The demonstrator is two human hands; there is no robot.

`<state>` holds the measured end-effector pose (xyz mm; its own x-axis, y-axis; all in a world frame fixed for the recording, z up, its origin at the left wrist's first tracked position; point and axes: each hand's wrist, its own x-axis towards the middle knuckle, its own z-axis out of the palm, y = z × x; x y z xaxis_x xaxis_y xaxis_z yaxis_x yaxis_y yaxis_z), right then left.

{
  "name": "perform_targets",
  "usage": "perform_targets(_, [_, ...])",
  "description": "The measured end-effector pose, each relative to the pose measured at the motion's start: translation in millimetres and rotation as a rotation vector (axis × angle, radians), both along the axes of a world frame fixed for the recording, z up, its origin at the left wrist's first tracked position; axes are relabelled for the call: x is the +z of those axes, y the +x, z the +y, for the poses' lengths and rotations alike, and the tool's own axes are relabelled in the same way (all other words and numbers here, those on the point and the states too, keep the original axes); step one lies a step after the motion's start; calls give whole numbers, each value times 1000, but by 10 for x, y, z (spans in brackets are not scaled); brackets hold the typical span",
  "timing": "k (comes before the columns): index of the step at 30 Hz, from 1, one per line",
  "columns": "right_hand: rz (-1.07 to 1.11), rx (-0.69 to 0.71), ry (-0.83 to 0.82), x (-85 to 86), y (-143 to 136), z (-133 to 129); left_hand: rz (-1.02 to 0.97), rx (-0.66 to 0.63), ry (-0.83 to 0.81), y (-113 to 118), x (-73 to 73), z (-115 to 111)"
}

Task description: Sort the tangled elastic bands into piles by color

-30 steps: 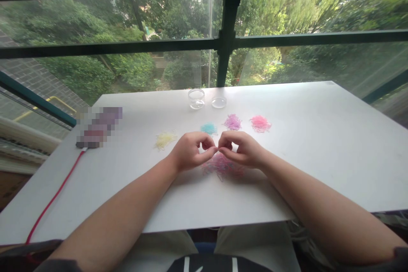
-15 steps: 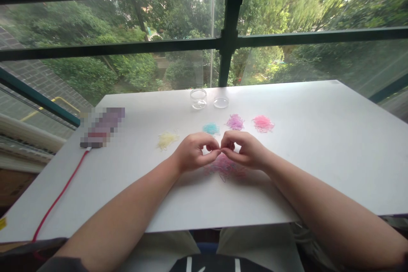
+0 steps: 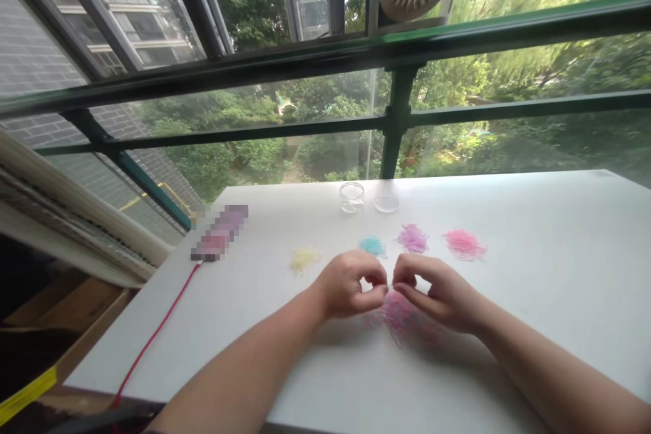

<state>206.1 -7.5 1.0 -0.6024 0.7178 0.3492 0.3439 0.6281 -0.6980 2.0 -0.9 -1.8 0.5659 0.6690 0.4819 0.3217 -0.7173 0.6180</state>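
My left hand (image 3: 353, 285) and my right hand (image 3: 440, 290) meet fingertip to fingertip above a mixed pile of small rubber bands (image 3: 399, 315), mostly pink with some bluish ones. Both are closed in a pinch, thumb against forefinger. A short, pale rubber band (image 3: 390, 285) spans the narrow gap between the fingertips; most of it is hidden. Beyond the hands lie sorted heaps: yellow bands (image 3: 304, 259), blue bands (image 3: 373, 245), purple bands (image 3: 412, 238) and pink bands (image 3: 464, 245).
A clear round jar (image 3: 351, 198) stands at the table's far side, with a clear lid (image 3: 386, 204) lying beside it. On the left, a blurred-out phone-like device (image 3: 220, 234) has a red cable (image 3: 157, 329) running off the front edge. Windows border the white table (image 3: 549, 244).
The camera view has tilted upward and turned left, so the table appears lower and further right. My fingertips have parted slightly, with a pale strand now visible between them.
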Motion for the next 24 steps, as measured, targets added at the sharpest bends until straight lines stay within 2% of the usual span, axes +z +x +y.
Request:
perform_targets(10, [14, -45, 30, 3, 66, 41, -1, 40, -16, -58, 30, 15])
perform_targets(15, [42, -51, -13, -6, 69, 34, 12, 19, 6, -61, 37, 18])
perform_targets(24, [-44, 22, -99, 21, -27, -4, 83, 9, -24, -57, 24, 5])
